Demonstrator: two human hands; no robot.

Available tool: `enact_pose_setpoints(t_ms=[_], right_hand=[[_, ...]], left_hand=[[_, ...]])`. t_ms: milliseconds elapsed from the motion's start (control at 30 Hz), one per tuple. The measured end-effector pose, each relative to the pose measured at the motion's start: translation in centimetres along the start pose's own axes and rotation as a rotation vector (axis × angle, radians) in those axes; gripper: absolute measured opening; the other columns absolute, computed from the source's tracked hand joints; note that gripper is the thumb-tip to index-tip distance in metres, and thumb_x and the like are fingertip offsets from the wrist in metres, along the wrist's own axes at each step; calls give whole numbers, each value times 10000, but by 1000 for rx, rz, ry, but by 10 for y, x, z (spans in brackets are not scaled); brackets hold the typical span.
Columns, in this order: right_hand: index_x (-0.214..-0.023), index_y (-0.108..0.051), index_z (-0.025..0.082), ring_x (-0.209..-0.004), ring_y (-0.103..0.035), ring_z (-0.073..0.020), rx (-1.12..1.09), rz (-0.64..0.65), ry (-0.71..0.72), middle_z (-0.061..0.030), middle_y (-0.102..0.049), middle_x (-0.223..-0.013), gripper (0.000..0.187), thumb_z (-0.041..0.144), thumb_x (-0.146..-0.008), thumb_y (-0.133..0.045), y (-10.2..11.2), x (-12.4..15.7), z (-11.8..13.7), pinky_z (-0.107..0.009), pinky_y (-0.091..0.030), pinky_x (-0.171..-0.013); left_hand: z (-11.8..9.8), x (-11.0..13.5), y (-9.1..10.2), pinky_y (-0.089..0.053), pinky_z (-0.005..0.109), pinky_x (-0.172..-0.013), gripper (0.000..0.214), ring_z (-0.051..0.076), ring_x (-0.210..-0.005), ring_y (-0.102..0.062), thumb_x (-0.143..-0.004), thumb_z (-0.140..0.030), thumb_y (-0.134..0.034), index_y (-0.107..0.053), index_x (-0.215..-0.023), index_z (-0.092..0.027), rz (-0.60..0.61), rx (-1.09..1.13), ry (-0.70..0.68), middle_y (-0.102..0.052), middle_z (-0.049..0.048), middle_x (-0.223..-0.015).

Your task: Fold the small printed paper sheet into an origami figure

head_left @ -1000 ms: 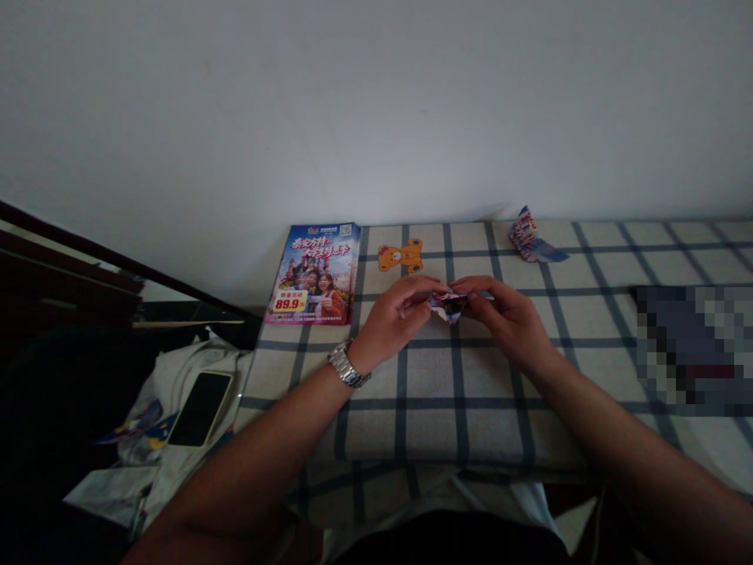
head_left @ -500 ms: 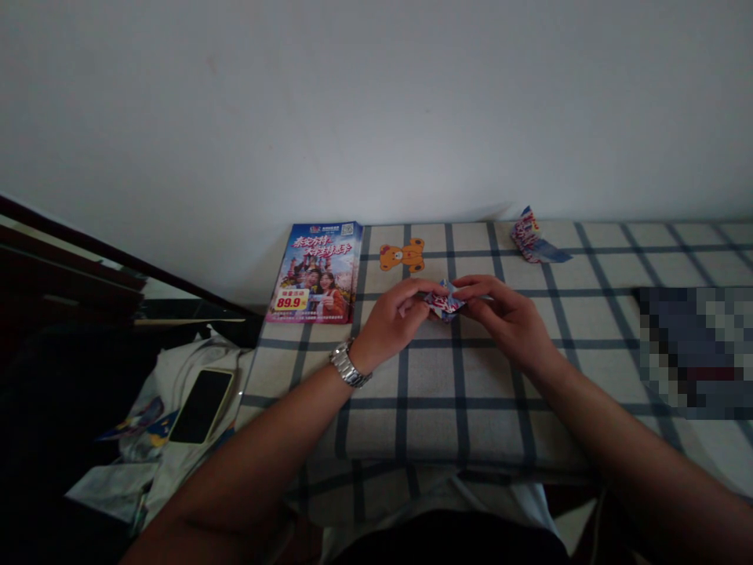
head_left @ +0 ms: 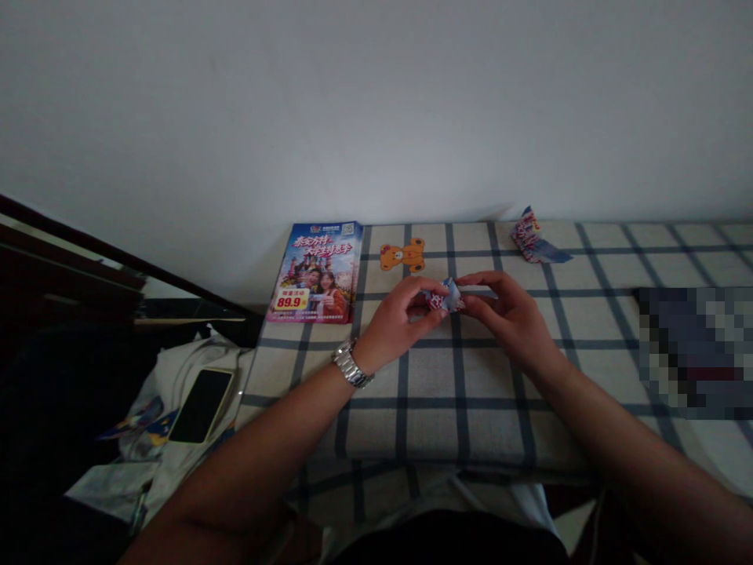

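Note:
A small folded piece of printed paper (head_left: 445, 297), blue, red and white, is pinched between both my hands just above the checked tablecloth (head_left: 447, 392). My left hand (head_left: 401, 318), with a metal watch (head_left: 351, 366) on its wrist, grips the paper's left side with closed fingers. My right hand (head_left: 509, 317) holds the right side between thumb and fingertips. Most of the paper is hidden by my fingers.
A colourful flyer (head_left: 316, 271) lies at the table's back left, with a bear print (head_left: 401, 256) on the cloth beside it. Another folded paper piece (head_left: 531, 238) rests near the wall. A phone (head_left: 201, 407) lies on white cloth left of the table. A blurred patch (head_left: 694, 349) is at right.
The folded paper has been turned and tightened between my fingers and now stands a little higher. My hands stay in the same spot, with only small finger shifts.

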State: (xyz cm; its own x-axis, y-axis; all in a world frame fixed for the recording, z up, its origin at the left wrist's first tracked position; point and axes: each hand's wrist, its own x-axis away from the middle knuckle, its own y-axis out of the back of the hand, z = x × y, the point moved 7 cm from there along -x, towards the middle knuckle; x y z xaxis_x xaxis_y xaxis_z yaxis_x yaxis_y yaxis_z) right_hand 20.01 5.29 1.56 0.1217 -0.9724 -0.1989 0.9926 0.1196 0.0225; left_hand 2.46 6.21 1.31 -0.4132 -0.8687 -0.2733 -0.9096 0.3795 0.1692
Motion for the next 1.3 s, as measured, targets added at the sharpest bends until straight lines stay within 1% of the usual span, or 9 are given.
enact_pose_setpoints(t_ms=[100,200,333,467,633,767,967,1167,1300], right_hand=[[-1113,-689,261,-956,-727,-197,-20,-19,-98,-42,-725,-1127,271,399,-895,-772,2,0,-7,-361,-641,-882],[-1063,-722,229,-816,-724,-185,22,19,-187,-44,-754,-968,272,458,-916,-734,2,0,-13,-326,-638,-769],[-966,-743,213,-697,-701,-171,100,41,-208,-25,-747,-798,264,470,-904,-746,2,0,-13,-292,-605,-677],[-952,-745,220,-719,-706,-170,79,3,-182,-29,-757,-829,269,481,-889,-762,4,1,-12,-292,-610,-693],[-967,-742,231,-764,-724,-171,-13,-37,-191,-33,-769,-901,276,483,-864,-790,4,1,-14,-305,-644,-731],[-972,-744,228,-779,-725,-166,-38,-44,-208,-38,-772,-925,272,476,-869,-788,3,2,-15,-302,-654,-741],[-986,-745,222,-754,-724,-161,-57,-18,-244,-37,-776,-929,280,466,-860,-798,2,3,-15,-303,-664,-730],[-1030,-755,231,-800,-720,-181,3,101,-257,-34,-771,-937,290,481,-883,-766,-8,5,-12,-302,-665,-714],[-1005,-756,230,-763,-722,-189,49,82,-236,-34,-776,-899,278,481,-885,-763,-7,4,-9,-311,-659,-696]], left_hand=[[-5,0,0,-601,335,-933,245,183,-1057,-676,-925,-197,-724,-667,-1163,-216,8,-72,-50,-656,88,-1178],[-10,1,-2,-604,337,-923,224,185,-1069,-666,-937,-167,-697,-688,-1151,-234,41,-136,-99,-647,80,-1173],[-11,2,-6,-600,340,-940,269,171,-1060,-672,-951,-156,-674,-678,-1198,-263,90,-138,-116,-654,68,-1191],[-3,1,-4,-597,325,-973,456,174,-1103,-693,-935,-190,-710,-559,-1361,-251,39,11,-51,-662,90,-1252],[4,-1,1,-609,327,-952,272,179,-1049,-721,-944,-317,-717,-644,-1166,-178,-26,34,65,-726,97,-1149],[2,-1,6,-625,255,-833,198,135,-883,-737,-962,-331,-692,-677,-1048,-153,-79,38,104,-746,75,-1015],[0,-1,6,-616,216,-744,190,114,-782,-736,-976,-338,-673,-694,-1022,-155,-83,-5,95,-759,60,-956],[-3,0,6,-608,260,-797,195,155,-901,-744,-1001,-345,-634,-730,-1081,-195,-37,-200,26,-777,56,-1011],[-6,1,5,-603,276,-825,221,166,-919,-742,-985,-382,-658,-732,-1076,-195,-51,-186,31,-776,60,-1018]])
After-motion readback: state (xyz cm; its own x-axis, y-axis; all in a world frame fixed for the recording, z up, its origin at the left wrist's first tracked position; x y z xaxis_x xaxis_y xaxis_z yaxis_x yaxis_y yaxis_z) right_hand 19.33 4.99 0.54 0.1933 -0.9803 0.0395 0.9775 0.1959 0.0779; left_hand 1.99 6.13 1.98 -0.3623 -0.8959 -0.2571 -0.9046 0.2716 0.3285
